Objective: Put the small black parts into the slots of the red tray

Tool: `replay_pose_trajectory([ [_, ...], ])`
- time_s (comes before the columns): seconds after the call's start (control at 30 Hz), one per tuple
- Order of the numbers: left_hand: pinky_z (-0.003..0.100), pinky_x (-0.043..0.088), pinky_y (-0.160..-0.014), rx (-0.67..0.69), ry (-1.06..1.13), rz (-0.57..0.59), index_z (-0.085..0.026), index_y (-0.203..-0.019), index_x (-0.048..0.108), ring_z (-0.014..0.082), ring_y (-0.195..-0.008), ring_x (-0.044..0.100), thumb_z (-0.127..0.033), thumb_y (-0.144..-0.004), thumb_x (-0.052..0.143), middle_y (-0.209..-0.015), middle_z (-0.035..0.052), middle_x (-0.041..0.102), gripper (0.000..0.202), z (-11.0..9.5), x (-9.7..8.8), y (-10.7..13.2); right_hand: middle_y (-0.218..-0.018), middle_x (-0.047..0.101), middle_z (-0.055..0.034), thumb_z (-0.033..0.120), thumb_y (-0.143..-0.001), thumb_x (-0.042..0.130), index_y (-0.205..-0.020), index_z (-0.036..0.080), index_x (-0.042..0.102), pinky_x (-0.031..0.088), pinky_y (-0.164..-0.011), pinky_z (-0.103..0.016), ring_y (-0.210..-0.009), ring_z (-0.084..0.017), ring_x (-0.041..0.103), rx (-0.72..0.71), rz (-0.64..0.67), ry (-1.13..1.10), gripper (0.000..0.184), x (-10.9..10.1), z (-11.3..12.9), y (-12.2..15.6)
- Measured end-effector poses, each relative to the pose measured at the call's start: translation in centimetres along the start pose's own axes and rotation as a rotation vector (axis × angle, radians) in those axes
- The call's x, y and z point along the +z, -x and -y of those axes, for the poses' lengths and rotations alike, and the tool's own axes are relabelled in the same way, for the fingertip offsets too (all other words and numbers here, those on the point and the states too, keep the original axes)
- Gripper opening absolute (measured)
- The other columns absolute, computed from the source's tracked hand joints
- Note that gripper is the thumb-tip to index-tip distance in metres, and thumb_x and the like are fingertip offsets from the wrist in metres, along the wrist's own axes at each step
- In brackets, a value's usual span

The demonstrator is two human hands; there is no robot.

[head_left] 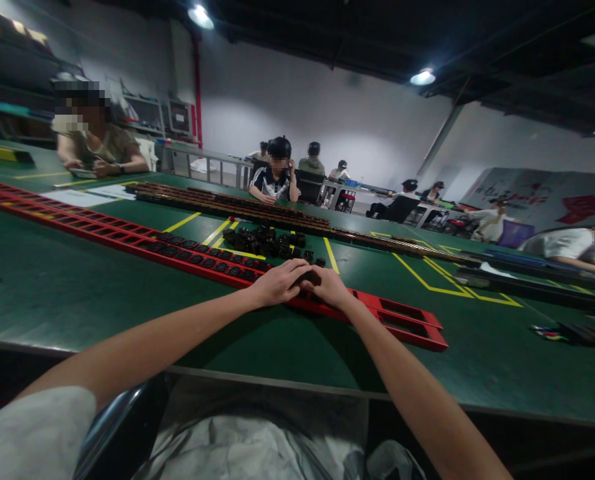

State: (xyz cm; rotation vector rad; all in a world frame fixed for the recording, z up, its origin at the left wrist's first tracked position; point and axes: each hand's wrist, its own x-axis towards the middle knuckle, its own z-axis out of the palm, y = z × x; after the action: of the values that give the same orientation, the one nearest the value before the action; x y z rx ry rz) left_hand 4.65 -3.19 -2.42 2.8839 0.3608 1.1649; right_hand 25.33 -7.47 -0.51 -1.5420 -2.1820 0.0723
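Observation:
A long red frame (122, 243) with two rows of rectangular slots runs slantwise across the table in front of me. Black square parts (217, 262) fill several slots left of my hands. Over the frame's right part, my left hand (280, 283) and my right hand (326, 285) meet with fingers curled in. Between them shows a dark piece, probably one of the black parts, mostly hidden by the fingers. Which hand bears it is hard to make out. Just beyond my hands lies a loose heap of black parts (264, 240).
Long dark rails (237, 207) lie behind the heap. White paper sheets (94, 195) rest at the left. A bundle of cables (572, 333) lies at the far right. A person (276, 177) sits across the green table (147, 310), another at the left; others work farther back.

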Motion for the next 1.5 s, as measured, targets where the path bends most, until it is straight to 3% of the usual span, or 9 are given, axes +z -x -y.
replay_pose_trajectory([
  [0.2,0.043,0.045,-0.114,-0.047,0.033,-0.015,-0.014,-0.139,0.042,0.0256,-0.131,0.049,-0.015,-0.086,0.053,-0.139,0.0154,0.050,0.054,-0.4,-0.4,0.0,-0.078,0.067,-0.0033,0.034,-0.083,0.069,-0.094,0.018,0.063,0.034,-0.059,-0.025,-0.065,-0.016,0.056,0.022,-0.011,0.003,0.021,0.1,0.3,0.1],
  [0.33,0.042,0.051,-0.105,-0.160,-0.001,0.007,-0.018,-0.137,0.045,0.0241,-0.119,0.057,-0.025,-0.090,0.056,-0.128,0.0112,0.058,0.048,-0.4,-0.1,-0.2,-0.079,0.068,-0.0037,0.029,-0.079,0.070,-0.095,0.018,0.062,0.033,-0.058,-0.025,-0.065,-0.016,0.056,0.044,-0.015,0.073,0.021,0.2,0.4,0.1],
  [0.43,0.040,0.052,-0.101,-0.164,-0.015,0.041,-0.019,-0.134,0.048,0.0233,-0.115,0.059,-0.026,-0.091,0.056,-0.123,0.0095,0.060,0.044,-0.5,-0.1,-0.3,-0.082,0.070,-0.0048,0.029,-0.079,0.069,-0.097,0.018,0.063,0.033,-0.059,-0.025,-0.066,-0.017,0.057,0.042,-0.009,0.107,0.022,0.3,0.3,0.1],
  [0.7,0.035,0.055,-0.089,-0.201,-0.041,0.069,-0.021,-0.130,0.050,0.0218,-0.104,0.061,-0.032,-0.094,0.053,-0.117,0.0078,0.057,0.038,-0.8,-1.0,-0.5,-0.090,0.072,-0.0074,0.031,-0.092,0.059,-0.109,0.018,0.066,0.035,-0.063,-0.026,-0.075,-0.020,0.062,0.037,0.016,0.097,0.023,-0.1,0.6,0.1],
  [0.9,0.035,0.055,-0.081,-0.331,-0.074,0.107,-0.019,-0.127,0.050,0.0224,-0.101,0.064,-0.035,-0.100,0.047,-0.119,0.0084,0.056,0.032,-0.4,-0.5,-0.5,-0.081,0.069,-0.0034,0.032,-0.095,0.055,-0.095,0.019,0.069,0.034,-0.063,-0.025,-0.070,-0.017,0.058,0.019,0.011,0.030,0.019,-0.1,0.4,0.0],
  [1.07,0.036,0.052,-0.085,-0.227,-0.132,0.194,-0.017,-0.123,0.051,0.0243,-0.103,0.063,-0.036,-0.099,0.050,-0.118,0.0098,0.058,0.031,-0.7,-0.4,-0.5,-0.077,0.068,-0.0029,0.037,-0.101,0.041,-0.095,0.018,0.070,0.037,-0.064,-0.025,-0.069,-0.016,0.058,-0.007,-0.082,-0.060,0.035,-0.6,-0.8,-0.1],
  [1.17,0.037,0.049,-0.089,-0.105,-0.174,0.283,-0.016,-0.121,0.053,0.0257,-0.106,0.061,-0.035,-0.096,0.056,-0.115,0.0102,0.060,0.032,-0.8,-0.6,-0.5,-0.079,0.069,-0.0040,0.037,-0.099,0.046,-0.093,0.019,0.071,0.040,-0.066,-0.026,-0.071,-0.017,0.059,0.079,-0.172,-0.025,0.032,-1.4,-1.8,-0.2],
  [1.3,0.037,0.047,-0.090,-0.068,-0.143,0.309,-0.016,-0.120,0.055,0.0260,-0.107,0.061,-0.036,-0.094,0.058,-0.115,0.0097,0.062,0.033,-0.7,-0.8,-0.5,-0.094,0.071,-0.0077,0.032,-0.094,0.055,-0.098,0.018,0.072,0.045,-0.075,-0.029,-0.082,-0.019,0.062,0.213,-0.255,0.069,0.023,-2.4,-3.5,-0.1],
  [1.5,0.037,0.048,-0.092,-0.051,-0.104,0.296,-0.016,-0.123,0.056,0.0254,-0.109,0.062,-0.031,-0.093,0.057,-0.117,0.0102,0.064,0.033,-0.7,-0.9,-0.6,-0.111,0.066,-0.0143,0.029,-0.092,0.060,-0.109,0.012,0.071,0.046,-0.093,-0.033,-0.097,-0.021,0.063,0.282,-0.158,0.140,0.026,-1.9,-5.7,0.1],
])
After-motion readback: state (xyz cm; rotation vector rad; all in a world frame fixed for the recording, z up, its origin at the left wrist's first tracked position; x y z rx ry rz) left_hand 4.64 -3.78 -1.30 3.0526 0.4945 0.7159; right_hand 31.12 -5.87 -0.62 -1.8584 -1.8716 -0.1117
